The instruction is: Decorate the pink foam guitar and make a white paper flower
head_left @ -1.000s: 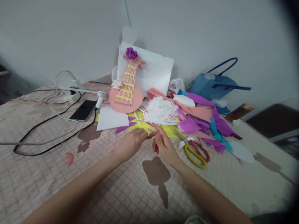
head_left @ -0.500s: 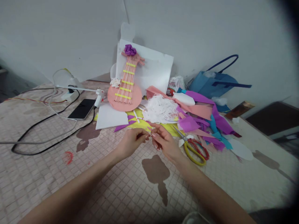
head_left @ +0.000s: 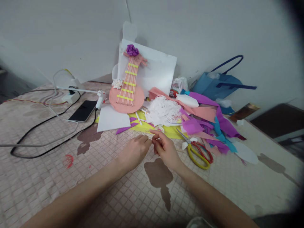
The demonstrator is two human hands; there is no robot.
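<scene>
My left hand (head_left: pixel 133 152) and my right hand (head_left: pixel 165 149) meet above the patterned cloth, fingertips pinched together on something small that I cannot make out. Just beyond them lies a yellow sheet (head_left: pixel 169 132) and a heap of white string (head_left: pixel 163 111). Yellow-and-red scissors (head_left: pixel 197 152) lie to the right of my right hand. A pink paper guitar (head_left: pixel 127 91) with yellow bands and a purple flower leans on a white board (head_left: pixel 158 71) at the back.
Pink, purple and blue paper scraps (head_left: pixel 209 122) pile up at the right, before a blue bag (head_left: pixel 219 85). At the left lie a phone (head_left: pixel 83 111), a white glue gun (head_left: pixel 100 98), a power strip (head_left: pixel 68 96) and black and white cables (head_left: pixel 47 126). A white sheet (head_left: pixel 111 119) lies near the guitar.
My right index finger, stretched out a second ago, has curled in. Both hands have drawn closer together into a pinch and dropped slightly toward me.
</scene>
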